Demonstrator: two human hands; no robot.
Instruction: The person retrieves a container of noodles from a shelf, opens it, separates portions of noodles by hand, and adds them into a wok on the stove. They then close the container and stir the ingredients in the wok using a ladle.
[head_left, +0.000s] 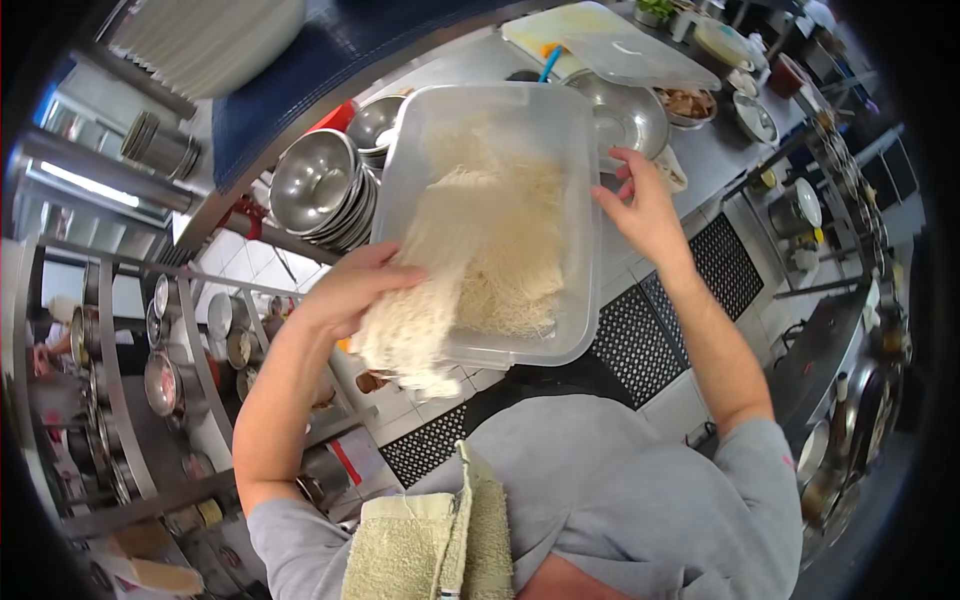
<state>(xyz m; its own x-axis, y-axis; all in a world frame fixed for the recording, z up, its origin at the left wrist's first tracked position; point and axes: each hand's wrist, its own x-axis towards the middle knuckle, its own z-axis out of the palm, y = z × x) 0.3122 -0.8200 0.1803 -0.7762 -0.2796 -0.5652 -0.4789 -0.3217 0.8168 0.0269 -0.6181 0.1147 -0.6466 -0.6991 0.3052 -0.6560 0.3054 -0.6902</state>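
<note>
My left hand is closed on the edge of a slab of pale dried noodles. The slab is blurred, tilts over the left rim of a translucent plastic tub, and partly hangs outside it. Inside the tub lie more thin dried noodles. Off the tub's right side, my right hand is open, with thumb and fingers apart and nothing in it.
Stacked steel bowls stand left of the tub. Behind it are a large steel bowl, a clear lid and a cutting board. Shelves with pans line the left; black mats cover part of the floor.
</note>
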